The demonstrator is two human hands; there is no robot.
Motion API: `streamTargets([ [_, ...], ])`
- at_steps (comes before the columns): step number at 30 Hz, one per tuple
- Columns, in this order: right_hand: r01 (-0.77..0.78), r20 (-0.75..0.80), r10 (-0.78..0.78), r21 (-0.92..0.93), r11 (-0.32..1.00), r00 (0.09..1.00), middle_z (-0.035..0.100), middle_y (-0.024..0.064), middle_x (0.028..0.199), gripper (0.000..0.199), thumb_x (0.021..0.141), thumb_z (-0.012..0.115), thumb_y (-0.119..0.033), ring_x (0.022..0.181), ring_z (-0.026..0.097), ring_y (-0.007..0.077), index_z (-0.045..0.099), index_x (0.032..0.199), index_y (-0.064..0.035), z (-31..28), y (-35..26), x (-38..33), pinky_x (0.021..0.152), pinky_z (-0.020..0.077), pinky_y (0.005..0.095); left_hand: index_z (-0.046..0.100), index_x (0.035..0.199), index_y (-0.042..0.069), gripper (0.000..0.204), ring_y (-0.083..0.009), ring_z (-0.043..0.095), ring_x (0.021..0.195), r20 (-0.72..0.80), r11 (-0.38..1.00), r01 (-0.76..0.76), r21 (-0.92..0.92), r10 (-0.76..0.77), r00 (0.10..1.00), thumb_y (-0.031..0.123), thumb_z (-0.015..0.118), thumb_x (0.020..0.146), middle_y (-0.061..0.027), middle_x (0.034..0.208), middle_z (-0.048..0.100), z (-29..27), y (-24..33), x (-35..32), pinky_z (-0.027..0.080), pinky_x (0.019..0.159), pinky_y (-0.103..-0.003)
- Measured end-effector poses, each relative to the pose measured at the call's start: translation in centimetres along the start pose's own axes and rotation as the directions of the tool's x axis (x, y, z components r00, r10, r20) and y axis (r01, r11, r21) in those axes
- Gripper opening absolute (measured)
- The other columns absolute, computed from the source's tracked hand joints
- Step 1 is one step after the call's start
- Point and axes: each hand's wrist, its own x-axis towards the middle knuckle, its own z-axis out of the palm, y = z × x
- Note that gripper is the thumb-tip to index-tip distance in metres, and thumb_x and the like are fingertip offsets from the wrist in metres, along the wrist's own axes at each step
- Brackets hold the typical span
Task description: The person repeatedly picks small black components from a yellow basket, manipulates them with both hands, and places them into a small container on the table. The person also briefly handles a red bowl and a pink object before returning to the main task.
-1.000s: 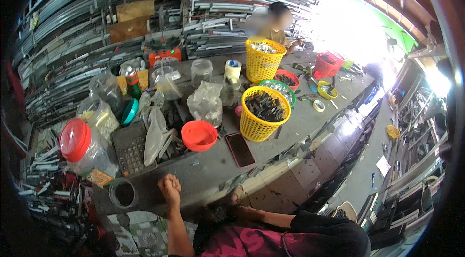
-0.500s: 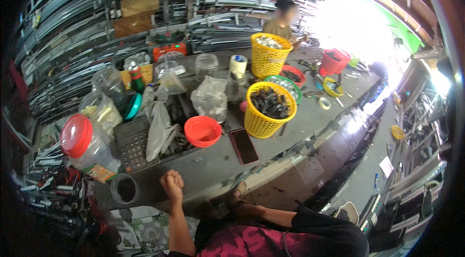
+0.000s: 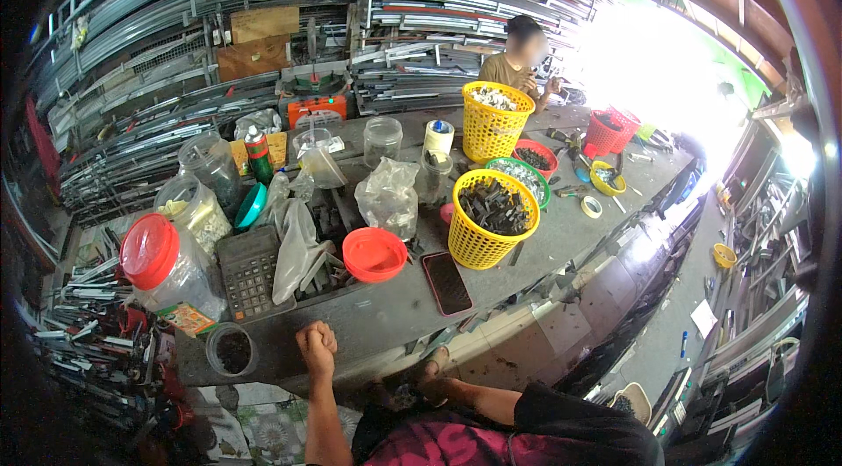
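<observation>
Left hand (image 3: 316, 348): a fist over the bench's (image 3: 390, 296) near edge; I cannot tell if it grips anything;
Right hand: outside my view;
Clear cup (image 3: 210, 350): on the bench, left of the fist; mouth up, long axis upright; dark bits (image 3: 234, 352) inside

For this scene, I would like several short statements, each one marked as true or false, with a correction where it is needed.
1. The left hand is curled into a fist. True.
2. It is gripping the phone. False: the phone lies on the table.
3. The nearer yellow basket holds dark pieces. True.
4. The calculator is right of the red bowl. False: it is on the left.
5. Another person is behind the farther yellow basket. True.
</observation>
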Motion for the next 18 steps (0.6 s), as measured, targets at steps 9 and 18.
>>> streamTargets([
  [9, 0.021, 0.005, -0.022, 0.051, 0.998, 1.000, 0.073, 0.0161, 0.102, 0.029, 0.101, 0.064, -0.027, 0.097, 0.070, 0.0324, 0.069, 0.116, -0.0032, 1.9, -1.0, 1.6, 0.085, 0.0556, 0.0430, 0.034, 0.065, 0.010, 0.037, -0.0078, 0.029, 0.050, 0.010, 0.993, -0.040, 0.108, 0.039, 0.999, 0.007, 0.037, 0.102, 0.0019, 0.060, 0.033, 0.6, 0.9, -0.3, 0.023, 0.047, -0.030],
  [18, -0.002, -0.041, 0.004, 0.058, 0.998, 0.999, 0.073, 0.0152, 0.101, 0.029, 0.102, 0.063, -0.028, 0.096, 0.070, 0.0311, 0.068, 0.115, -0.0027, 1.7, 0.4, 0.4, 0.085, 0.0553, 0.0424, 0.037, 0.068, 0.011, 0.033, -0.0079, 0.026, 0.048, -0.068, 0.997, -0.052, 0.060, 0.056, 0.996, 0.003, 0.035, 0.100, 0.0016, 0.060, 0.034, 0.2, 0.4, -0.2, 0.023, 0.044, -0.030],
])
